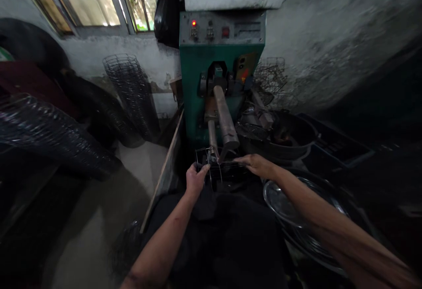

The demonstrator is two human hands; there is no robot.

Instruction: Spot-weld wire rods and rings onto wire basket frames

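Note:
A small wire frame [201,152] of thin metal rods sits at the tips of the two arms of a green spot-welding machine [194,104]. My left hand [196,179] is closed on the frame's left side, thumb uppermost. On the other side, my right hand [255,164] pinches the frame's thin wire edge, its fingers pointing left toward the arm tips. The thick upper arm [226,117] and slimmer lower arm [212,137] of the welder reach out toward me. The dark background hides much of the frame's lower part.
Rolled wire mesh [132,87] stands by the wall, with another mesh stack [49,135] at left. A wide pan [293,148] of metal parts and shiny wire rings [283,201] lie at right. A board [163,170] slants beside my left arm.

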